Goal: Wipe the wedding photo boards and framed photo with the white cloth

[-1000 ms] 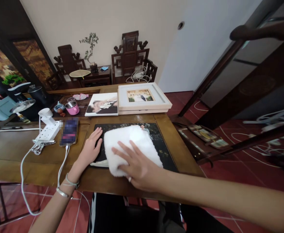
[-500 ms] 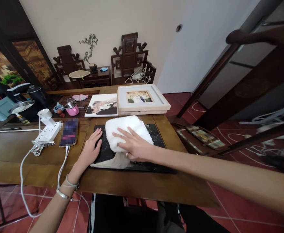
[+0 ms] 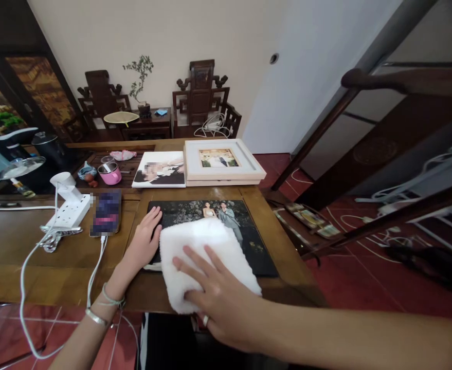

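A dark photo panel (image 3: 254, 241) lies on the wooden table before me, showing two people in wedding clothes. Over its lower middle is a white towel (image 3: 210, 236), reaching past the panel's near edge and the table's front edge. My right hand (image 3: 218, 293) rests on top of the towel, open, with its fingers spread and pressed against the cloth. The towel and hand hide the lower part of the picture. My left hand (image 3: 146, 236) lies open and flat at the panel's left edge, fingertips on its upper left corner.
Behind the panel are a white photo canvas (image 3: 159, 177) and a pale wooden frame (image 3: 226, 177). On the left lie a phone (image 3: 106, 213), a power strip (image 3: 69, 210) with trailing cables and a pink cup (image 3: 110, 174). A dark chair (image 3: 380, 149) stands to the right.
My right hand has drawn the towel toward me, from the panel's upper middle down over its near edge. The pictured couple now shows. My left hand has stayed at the left edge.
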`<state>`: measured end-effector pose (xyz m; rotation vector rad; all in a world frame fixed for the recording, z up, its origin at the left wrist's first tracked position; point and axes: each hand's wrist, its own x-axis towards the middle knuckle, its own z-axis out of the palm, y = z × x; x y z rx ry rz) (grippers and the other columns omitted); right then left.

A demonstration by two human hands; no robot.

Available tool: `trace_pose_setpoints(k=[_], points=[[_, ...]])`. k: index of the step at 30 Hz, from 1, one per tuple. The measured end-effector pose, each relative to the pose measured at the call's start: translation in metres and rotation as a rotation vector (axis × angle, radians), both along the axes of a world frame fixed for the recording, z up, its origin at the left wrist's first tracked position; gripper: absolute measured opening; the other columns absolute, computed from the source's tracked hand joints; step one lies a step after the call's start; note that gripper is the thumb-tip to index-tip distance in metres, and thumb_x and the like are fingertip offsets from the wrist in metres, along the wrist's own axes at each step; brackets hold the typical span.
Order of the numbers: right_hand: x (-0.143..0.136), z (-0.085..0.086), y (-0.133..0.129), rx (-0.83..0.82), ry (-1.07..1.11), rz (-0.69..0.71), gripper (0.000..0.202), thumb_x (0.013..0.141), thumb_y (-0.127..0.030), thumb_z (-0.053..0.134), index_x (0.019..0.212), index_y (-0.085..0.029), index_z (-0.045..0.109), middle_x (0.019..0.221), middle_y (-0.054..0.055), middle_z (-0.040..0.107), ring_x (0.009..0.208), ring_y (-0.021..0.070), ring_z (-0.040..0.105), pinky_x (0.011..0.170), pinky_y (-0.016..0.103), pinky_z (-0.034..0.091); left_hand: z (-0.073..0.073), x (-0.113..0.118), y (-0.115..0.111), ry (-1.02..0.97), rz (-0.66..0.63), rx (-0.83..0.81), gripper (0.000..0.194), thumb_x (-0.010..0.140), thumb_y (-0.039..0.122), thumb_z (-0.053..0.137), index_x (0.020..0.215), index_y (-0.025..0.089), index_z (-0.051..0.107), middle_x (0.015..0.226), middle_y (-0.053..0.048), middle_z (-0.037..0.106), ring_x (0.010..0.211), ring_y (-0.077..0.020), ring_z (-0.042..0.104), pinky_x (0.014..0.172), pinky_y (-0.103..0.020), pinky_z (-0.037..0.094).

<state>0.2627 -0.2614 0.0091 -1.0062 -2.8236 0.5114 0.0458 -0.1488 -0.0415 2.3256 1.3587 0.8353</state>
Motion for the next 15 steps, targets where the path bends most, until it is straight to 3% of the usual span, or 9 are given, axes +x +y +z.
trace_pose_setpoints(k=[3, 10, 15], points=[[0.009, -0.002, 0.017, 0.027, 0.006, -0.012, 0.037, 0.078, -0.016, 0.052, 0.114, -0.018, 0.063, 0.153, 0.012, 0.029, 0.143, 0.0355, 0.009, 0.110, 0.066, 0.010, 0.000, 0.000, 0.000, 0.000, 0.007, -0.004, 0.044, 0.094, 0.027, 0.038, 0.133, 0.011, 0.052, 0.144, -0.015, 0.046, 0.139, -0.0241, 0.035, 0.115, -0.047, 0.027], [0.035, 0.011, 0.110, 0.097, -0.148, -0.032, 0.036, 0.079, -0.011, 0.048, 0.113, -0.014, 0.060, 0.151, 0.017, 0.033, 0.141, 0.0360, 0.019, 0.105, 0.063, 0.027, -0.005, 0.000, 0.000, -0.006, 0.022, 0.004, 0.047, 0.095, 0.029, 0.036, 0.132, 0.006, 0.051, 0.144, -0.018, 0.046, 0.139, -0.0247, 0.035, 0.114, -0.047, 0.030], [0.025, 0.008, 0.128, 0.138, -0.166, -0.101, 0.034, 0.081, -0.013, 0.048, 0.112, -0.014, 0.061, 0.150, 0.016, 0.035, 0.140, 0.0383, 0.022, 0.104, 0.064, 0.027, -0.007, 0.001, -0.002, -0.040, 0.018, -0.010, 0.045, 0.095, 0.029, 0.037, 0.134, 0.012, 0.051, 0.144, -0.015, 0.046, 0.139, -0.0246, 0.034, 0.114, -0.049, 0.030]])
